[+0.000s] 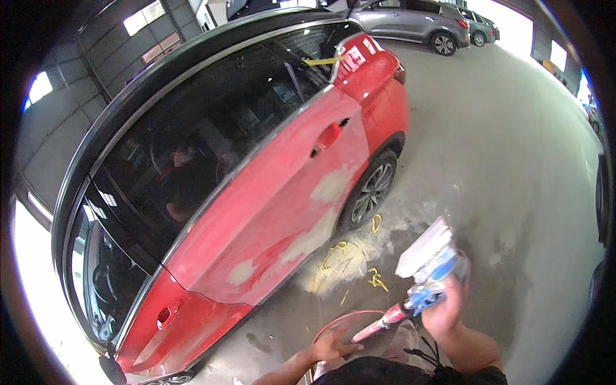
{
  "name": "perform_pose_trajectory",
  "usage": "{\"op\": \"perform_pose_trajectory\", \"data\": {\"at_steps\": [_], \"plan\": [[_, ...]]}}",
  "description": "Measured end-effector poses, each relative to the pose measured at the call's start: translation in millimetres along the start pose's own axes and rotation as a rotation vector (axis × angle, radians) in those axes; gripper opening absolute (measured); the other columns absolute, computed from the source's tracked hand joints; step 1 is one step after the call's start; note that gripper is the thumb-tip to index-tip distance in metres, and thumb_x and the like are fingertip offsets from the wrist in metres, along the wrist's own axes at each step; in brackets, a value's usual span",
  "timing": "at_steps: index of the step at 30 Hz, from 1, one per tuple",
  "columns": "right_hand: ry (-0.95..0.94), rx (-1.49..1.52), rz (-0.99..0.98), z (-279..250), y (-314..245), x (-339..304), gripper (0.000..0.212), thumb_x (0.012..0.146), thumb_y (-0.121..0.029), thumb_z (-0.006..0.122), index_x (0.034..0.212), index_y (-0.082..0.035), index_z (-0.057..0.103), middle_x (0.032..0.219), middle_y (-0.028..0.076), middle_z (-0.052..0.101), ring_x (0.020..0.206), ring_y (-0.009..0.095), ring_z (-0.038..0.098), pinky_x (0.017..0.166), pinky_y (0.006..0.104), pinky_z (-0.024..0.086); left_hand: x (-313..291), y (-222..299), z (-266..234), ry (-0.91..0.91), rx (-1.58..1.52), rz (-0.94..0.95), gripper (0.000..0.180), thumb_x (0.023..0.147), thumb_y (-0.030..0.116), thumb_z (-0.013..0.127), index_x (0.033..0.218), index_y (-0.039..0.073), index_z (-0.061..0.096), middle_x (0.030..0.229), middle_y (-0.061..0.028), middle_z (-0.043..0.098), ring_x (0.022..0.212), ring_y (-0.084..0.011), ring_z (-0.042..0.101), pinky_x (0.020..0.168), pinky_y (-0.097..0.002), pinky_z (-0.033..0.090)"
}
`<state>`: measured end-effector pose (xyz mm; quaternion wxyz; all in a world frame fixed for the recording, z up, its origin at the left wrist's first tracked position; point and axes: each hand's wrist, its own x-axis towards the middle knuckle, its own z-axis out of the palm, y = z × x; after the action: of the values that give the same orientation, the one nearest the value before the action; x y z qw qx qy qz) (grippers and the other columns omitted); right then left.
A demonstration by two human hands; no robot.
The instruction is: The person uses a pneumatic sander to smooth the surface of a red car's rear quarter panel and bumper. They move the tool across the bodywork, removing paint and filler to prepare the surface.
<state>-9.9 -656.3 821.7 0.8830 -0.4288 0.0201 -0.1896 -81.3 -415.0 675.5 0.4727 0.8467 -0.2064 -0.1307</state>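
Right grip (449, 308) clasps a blue sander (441, 268); left grip (332, 345) touches its red tube (372, 329), closure unclear. Ideally, keep the pad (425, 248) flat.

— One red car (256, 215) on the left. How many farther off?
— At least two grey cars (391, 20), far; beyond those I can't tell.
— And near?
— Two bare hands, one left hand (331, 345) and one right hand (451, 307), plus one blue-and-white tool (441, 266).
— On the floor (500, 160)?
— Several yellow scraps (376, 223), too tangled to count.
— Wheels on the red car?
— Two: one rear wheel (372, 192), far, and part of one front wheel (172, 380), near.
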Motion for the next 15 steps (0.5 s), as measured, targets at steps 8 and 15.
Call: {"op": "perform_pose_trajectory", "data": {"at_steps": [8, 15], "plan": [[0.169, -0.009, -0.061, -175.6, -108.7, 98.6, 0.057, 0.097, -0.046, 0.043, 0.127, 0.001, 0.049, 0.109, 0.011, 0.062, 0.086, 0.023, 0.063, 0.071, 0.0341, 0.053, 136.9, 28.5, 142.7, -0.061, -0.061, -0.1, 0.022, 0.086, 0.018, 0.068, 0.104, 0.004, 0.064, 0.094, -0.0185, 0.067, 0.085, -0.0314, 0.066, 0.075, -0.0405, 0.052], [0.272, 0.044, 0.003, -251.1, -133.2, 216.6, 0.044, 0.099, -0.043, 0.049, 0.12, -0.005, 0.055, 0.102, 0.007, 0.062, 0.083, 0.019, 0.062, 0.07, 0.0337, 0.052, 239.3, 79.3, 145.4, 0.057, 0.204, -0.139, 0.024, 0.082, 0.019, 0.071, 0.1, 0.005, 0.063, 0.082, -0.0185, 0.064, 0.075, -0.0342, 0.064, 0.067, -0.0427, 0.05]]}}
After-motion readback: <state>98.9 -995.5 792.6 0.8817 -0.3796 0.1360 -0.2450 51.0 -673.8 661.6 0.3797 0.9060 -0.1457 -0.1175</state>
